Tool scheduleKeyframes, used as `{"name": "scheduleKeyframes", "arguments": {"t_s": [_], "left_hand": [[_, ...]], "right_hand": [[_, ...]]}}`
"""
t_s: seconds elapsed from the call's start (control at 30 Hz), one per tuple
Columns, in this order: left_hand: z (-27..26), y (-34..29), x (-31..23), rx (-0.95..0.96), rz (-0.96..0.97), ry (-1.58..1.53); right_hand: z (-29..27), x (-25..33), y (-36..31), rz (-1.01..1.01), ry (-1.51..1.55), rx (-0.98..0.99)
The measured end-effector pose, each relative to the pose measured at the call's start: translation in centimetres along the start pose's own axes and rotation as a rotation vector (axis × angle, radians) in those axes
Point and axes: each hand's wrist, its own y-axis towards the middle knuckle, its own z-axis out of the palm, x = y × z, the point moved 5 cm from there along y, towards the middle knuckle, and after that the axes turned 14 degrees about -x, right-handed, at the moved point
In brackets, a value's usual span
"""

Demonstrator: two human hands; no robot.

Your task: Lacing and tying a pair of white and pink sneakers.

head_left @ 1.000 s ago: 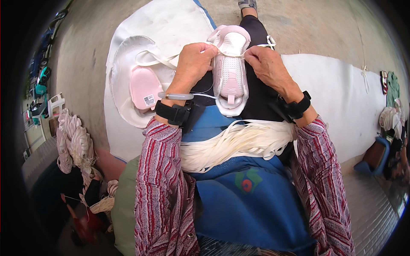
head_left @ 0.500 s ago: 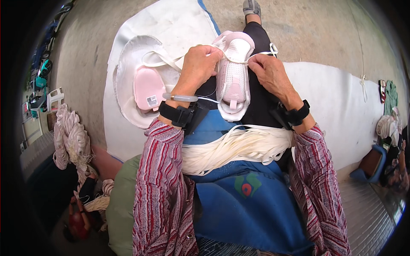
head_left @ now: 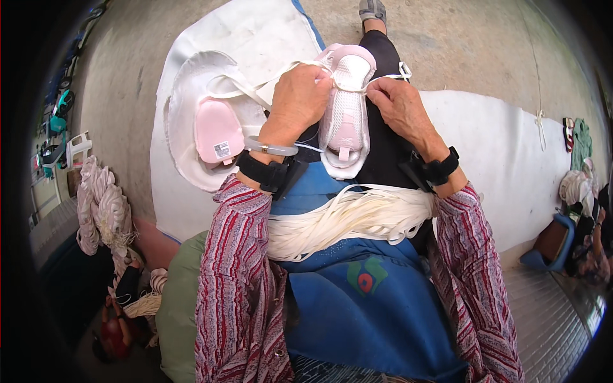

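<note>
A pink and white shoe upper (head_left: pixel 343 124) lies between my hands over my dark-trousered leg, its mesh side up. A white shoelace (head_left: pixel 350 90) runs across it from hand to hand. My left hand (head_left: pixel 300 99) is closed in a pinch on the lace at the upper's left edge. At the right edge, my right hand (head_left: pixel 401 107) pinches the lace between thumb and forefinger. The lace's loose length trails left in loops, and its other end sticks out past my right fingers. A bundle of white laces (head_left: pixel 351 220) rests across my lap on a blue apron (head_left: pixel 377 313).
On the white sheet (head_left: pixel 255 29) to the left, a white padded piece (head_left: pixel 179 143) surrounds a pink oval piece (head_left: pixel 217 131) with a label. More white sheet (head_left: pixel 485 147) spreads right. Bundled laces (head_left: pixel 108 210) and a person (head_left: pixel 118 332) are at far left.
The whole view has shifted slightly left. Both hands still pinch the lace at the upper's sides; my left fingers have curled in a little more.
</note>
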Motion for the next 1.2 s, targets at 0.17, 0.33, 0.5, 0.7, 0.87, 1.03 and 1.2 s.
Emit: {"name": "scheduleKeyframes", "arguments": {"t_s": [0.17,0.33,0.5,0.7,0.87,1.03,1.2], "left_hand": [[0.1,-0.9,-1.7,-0.176,0.368,0.116],[-1.2,-2.1,-1.9,-0.079,0.004,-0.049],[-1.3,-4.7,-4.2,-0.231,0.481,0.274],[0.0,-3.7,-3.8,0.023,0.360,0.428],[0.3,-3.3,-3.6,-0.026,0.354,0.353],[0.1,-3.9,-2.9,-0.086,0.468,0.268],[0.3,-4.2,-2.7,-0.126,0.426,0.193]], "right_hand": [[0.2,0.2,-0.4,-0.073,-0.023,-0.043],[0.5,1.3,-0.7,-0.161,-0.122,-0.073],[-0.2,1.8,-2.1,-0.163,-0.074,-0.111],[-0.1,2.9,-2.5,-0.215,-0.264,-0.113],[1.7,3.3,-2.0,-0.121,-0.385,0.070],[1.4,2.7,-2.3,-0.235,-0.287,0.019],[1.1,2.6,-2.4,-0.280,-0.177,0.011]]}}
